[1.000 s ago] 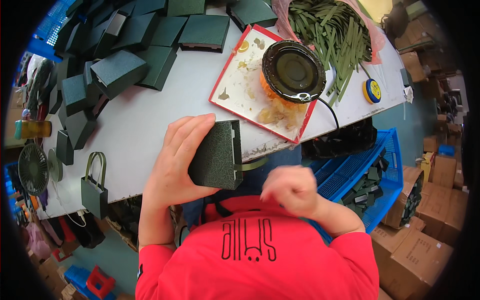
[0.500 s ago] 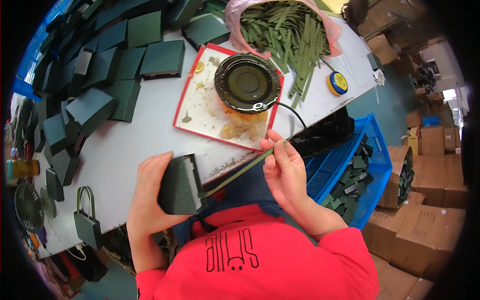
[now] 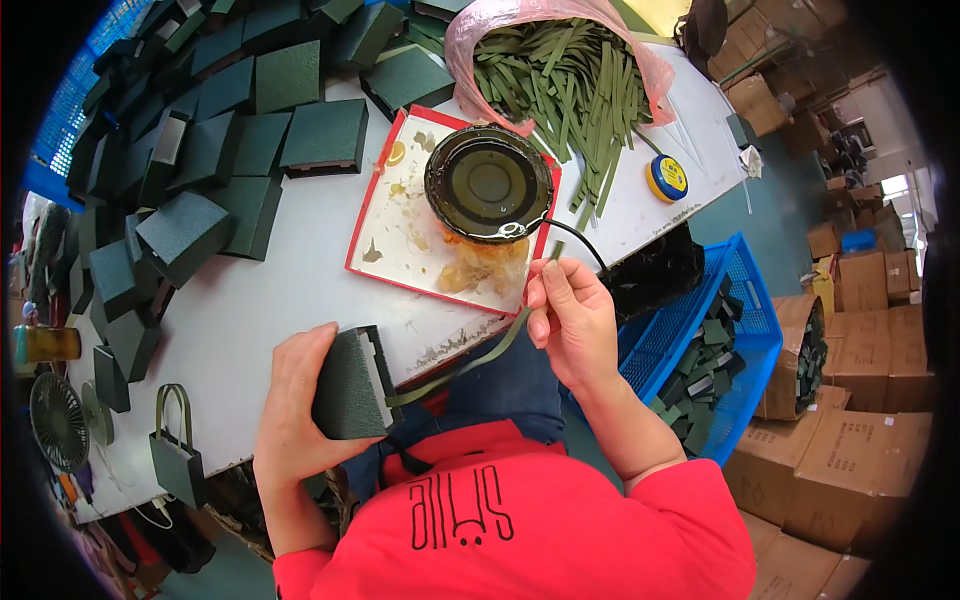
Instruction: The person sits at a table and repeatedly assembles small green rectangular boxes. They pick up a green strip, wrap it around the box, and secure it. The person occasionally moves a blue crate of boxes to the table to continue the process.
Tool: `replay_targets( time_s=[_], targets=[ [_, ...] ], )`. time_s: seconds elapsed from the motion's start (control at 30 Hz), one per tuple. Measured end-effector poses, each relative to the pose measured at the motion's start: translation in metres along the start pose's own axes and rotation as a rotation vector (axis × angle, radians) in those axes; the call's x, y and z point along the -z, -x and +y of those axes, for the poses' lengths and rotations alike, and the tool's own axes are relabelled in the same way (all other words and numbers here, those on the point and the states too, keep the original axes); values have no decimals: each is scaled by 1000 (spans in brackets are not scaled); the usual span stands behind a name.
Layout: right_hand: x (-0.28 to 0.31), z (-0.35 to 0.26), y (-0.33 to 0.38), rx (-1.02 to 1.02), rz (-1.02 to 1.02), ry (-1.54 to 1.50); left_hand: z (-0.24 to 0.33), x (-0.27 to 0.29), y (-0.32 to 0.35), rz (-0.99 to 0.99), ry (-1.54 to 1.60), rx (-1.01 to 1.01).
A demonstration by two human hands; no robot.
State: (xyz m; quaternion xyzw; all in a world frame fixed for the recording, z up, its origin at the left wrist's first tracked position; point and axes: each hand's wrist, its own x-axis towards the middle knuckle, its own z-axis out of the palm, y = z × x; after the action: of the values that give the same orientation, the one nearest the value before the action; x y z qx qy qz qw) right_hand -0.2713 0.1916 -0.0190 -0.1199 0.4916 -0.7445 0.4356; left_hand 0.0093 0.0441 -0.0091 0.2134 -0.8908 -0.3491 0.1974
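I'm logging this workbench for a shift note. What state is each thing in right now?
Left hand: grip closed around a dark green box.
Dark green box: held off the table edge, a strip running from it.
Right hand: pinching the green strip.
Green strip: stretched between box and right hand.
Round pot: open, standing on the red-edged tray.
Red-edged tray: smeared with yellowish residue.
Pink bag: open, full of green strips.
Blue crate: partly filled with green pieces.

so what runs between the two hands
In the head view, a green strip spans the gap: one end meets the dark green box gripped by the left hand, the other is pinched in the right hand.
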Motion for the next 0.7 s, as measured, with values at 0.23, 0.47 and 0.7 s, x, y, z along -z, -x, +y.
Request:
replay_targets(
  time_s=[0.23, 0.47, 0.7],
  targets=[
    [-6, -4, -20, 24, -33, 218, 10, -7, -11, -18, 20, -42],
    [-10, 1, -28, 14, 27, 233, 10, -10, -11, -32, 14, -55],
    [-9, -1, -29, -20, 28, 219, 9, -10, -10, -29, 27, -36]
  ],
)
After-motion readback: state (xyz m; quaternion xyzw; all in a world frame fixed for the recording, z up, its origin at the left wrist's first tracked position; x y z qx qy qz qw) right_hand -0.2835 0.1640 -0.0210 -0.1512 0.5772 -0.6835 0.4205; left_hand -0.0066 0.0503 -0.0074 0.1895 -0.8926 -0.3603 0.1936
